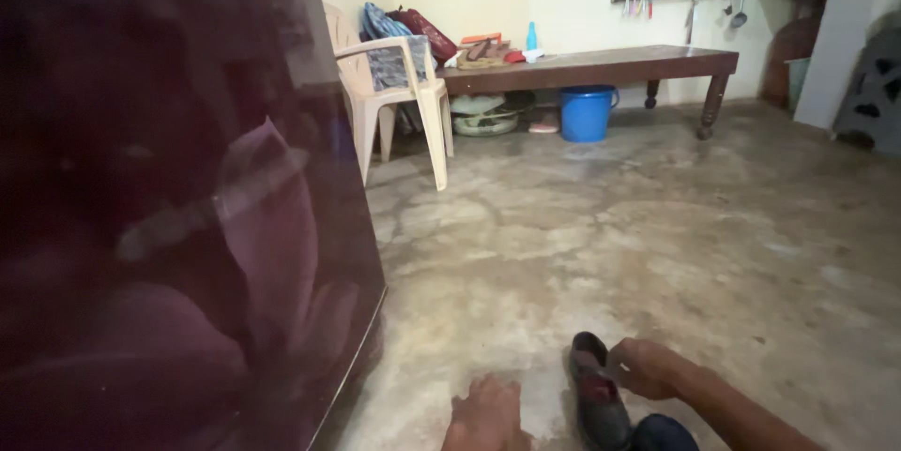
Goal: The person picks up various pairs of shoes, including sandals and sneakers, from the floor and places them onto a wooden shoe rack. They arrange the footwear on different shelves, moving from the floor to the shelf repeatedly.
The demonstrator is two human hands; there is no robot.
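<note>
1. The right hand [648, 368] holds a dark shoe [597, 393] by its side. The fingers curl over the rim of the shoe's opening. I think it is held that way so it does not tip over.
2. The left hand [486, 413] rests on the floor [657, 226], just beside the shoe but not touching it. It holds nothing. Its fingers look bent a little, maybe to prop the person up.
3. The shoe is on the floor near the bottom edge of the view, between the two hands.
4. The shoe is long from front to back. One end points away from the person, toward the far wall. The other end points back at the person.
5. A second dark shoe [663, 434] sits just beside the first, near the right arm.
6. A big shiny dark red cabinet [178, 198] stands at the left. A chair [394, 94], a bench [601, 64] and a blue bucket [587, 113] are well apart, by the far wall.
</note>
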